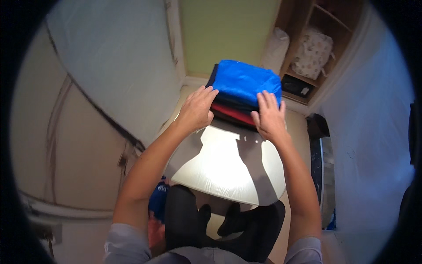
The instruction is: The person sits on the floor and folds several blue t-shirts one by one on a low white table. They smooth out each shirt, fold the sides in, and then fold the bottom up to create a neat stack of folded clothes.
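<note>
Evidently a pile of folded cloth is being squared up: the left hand (pixel 195 110) and the right hand (pixel 271 121) both rest at the near side of the stack, whose topmost piece is a shiny bright blue folded cloth (pixel 246 79). The stack sits at the far end of a pale, rounded tabletop (pixel 220 169), beyond the strongly lit patch and the arms' shadows, with dark cloth (pixel 211 79) showing past the blue one's left edge and a folded red cloth (pixel 233 113) lower down at the front. The left hand's fingers lie extended together at the near left corner of the blue cloth, thumb apart from them and lower, with no clenching to be seen; the right hand is spread, fingertips on the blue cloth near its front right corner and thumb beside the red layer, clasping nothing. My reading is that the step in hand is smoothing or aligning the top piece over those beneath, with the layers roughly but not perfectly even along the front. The next move would seem to call for light, matched pressure from both palms, drawing the front edges into line without dragging the slippery-looking blue cloth askew; lifting the pile would first need fingers beneath the lowest layer.
</note>
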`<state>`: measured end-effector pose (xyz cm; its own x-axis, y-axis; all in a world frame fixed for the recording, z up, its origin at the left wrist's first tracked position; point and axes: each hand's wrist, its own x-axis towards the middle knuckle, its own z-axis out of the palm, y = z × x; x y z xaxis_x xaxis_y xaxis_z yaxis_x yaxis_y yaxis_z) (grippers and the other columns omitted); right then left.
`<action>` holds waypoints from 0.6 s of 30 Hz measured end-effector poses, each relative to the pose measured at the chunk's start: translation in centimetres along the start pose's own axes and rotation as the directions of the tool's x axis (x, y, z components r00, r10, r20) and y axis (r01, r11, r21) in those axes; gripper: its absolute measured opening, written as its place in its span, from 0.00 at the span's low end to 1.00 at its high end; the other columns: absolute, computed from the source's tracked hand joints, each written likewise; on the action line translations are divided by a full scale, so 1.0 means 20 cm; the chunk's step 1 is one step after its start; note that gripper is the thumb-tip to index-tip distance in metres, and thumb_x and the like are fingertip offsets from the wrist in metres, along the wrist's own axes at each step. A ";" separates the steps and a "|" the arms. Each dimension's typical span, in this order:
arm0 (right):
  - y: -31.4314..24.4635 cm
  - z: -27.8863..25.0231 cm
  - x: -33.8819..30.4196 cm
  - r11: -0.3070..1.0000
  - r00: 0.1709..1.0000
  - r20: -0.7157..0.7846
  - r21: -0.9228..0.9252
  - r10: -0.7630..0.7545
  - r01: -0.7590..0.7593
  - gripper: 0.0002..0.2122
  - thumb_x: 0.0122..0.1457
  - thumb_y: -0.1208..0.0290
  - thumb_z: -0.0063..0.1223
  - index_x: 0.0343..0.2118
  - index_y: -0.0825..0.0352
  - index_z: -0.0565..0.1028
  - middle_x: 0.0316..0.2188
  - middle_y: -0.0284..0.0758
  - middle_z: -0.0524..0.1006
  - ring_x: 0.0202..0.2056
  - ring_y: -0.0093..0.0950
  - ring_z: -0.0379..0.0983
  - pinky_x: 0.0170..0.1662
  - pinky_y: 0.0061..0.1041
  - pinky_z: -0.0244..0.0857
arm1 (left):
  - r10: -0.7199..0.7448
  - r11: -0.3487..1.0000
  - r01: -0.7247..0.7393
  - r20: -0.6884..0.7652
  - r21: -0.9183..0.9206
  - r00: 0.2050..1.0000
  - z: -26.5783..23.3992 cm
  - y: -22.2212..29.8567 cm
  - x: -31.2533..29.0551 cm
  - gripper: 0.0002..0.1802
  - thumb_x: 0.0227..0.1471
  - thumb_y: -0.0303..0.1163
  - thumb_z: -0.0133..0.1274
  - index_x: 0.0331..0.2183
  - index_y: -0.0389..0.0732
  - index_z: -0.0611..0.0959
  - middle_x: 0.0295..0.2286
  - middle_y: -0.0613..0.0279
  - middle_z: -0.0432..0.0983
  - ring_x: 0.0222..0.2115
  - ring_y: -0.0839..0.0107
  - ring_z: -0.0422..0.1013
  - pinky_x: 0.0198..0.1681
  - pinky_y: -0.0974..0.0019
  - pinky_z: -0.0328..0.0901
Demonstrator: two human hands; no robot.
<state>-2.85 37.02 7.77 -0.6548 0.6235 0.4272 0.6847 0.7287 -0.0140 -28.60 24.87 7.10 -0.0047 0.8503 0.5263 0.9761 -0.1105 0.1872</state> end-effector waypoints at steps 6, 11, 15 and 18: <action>-0.39 0.24 -0.38 0.965 0.994 0.004 0.241 -0.107 0.103 0.30 0.61 0.62 0.57 0.63 0.71 0.64 0.64 0.50 0.63 0.67 0.51 0.55 0.67 0.56 0.47 | -0.167 0.922 0.059 -0.256 -0.382 0.952 0.02 0.12 -0.85 0.09 0.43 0.21 0.55 0.32 0.35 0.83 0.28 0.52 0.78 0.28 0.55 0.75 0.33 0.57 0.71; -0.86 0.49 -0.65 0.954 0.885 0.403 0.273 -0.232 0.125 0.41 0.60 0.48 0.57 0.68 0.71 0.56 0.68 0.58 0.51 0.70 0.58 0.43 0.67 0.67 0.35 | 0.110 0.902 -0.085 0.035 -0.422 0.993 0.08 0.15 -1.59 0.04 0.41 0.23 0.57 0.26 0.37 0.82 0.22 0.57 0.74 0.22 0.59 0.74 0.25 0.58 0.69; -1.14 0.49 -0.61 0.931 0.881 0.377 0.327 -0.285 0.161 0.44 0.56 0.46 0.60 0.67 0.71 0.56 0.67 0.61 0.51 0.69 0.61 0.43 0.66 0.68 0.34 | -0.412 0.772 0.452 0.190 -0.447 0.891 0.14 0.08 -2.00 0.06 0.48 0.27 0.56 0.32 0.41 0.80 0.25 0.56 0.77 0.27 0.57 0.76 0.29 0.58 0.70; -1.27 0.46 -0.56 0.903 0.835 0.384 0.332 -0.395 0.274 0.45 0.54 0.46 0.63 0.67 0.70 0.56 0.67 0.61 0.51 0.69 0.60 0.43 0.66 0.67 0.35 | -0.654 0.524 0.717 0.323 -0.459 0.685 0.26 -0.05 -2.18 0.06 0.53 0.29 0.53 0.34 0.39 0.79 0.25 0.52 0.77 0.28 0.53 0.77 0.32 0.56 0.70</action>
<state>-15.88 14.21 -5.01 -0.9397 0.3417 0.0147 0.3323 0.9225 -0.1962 -28.18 -9.37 -20.27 -0.5712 0.8203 -0.0295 0.4086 0.3153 0.8565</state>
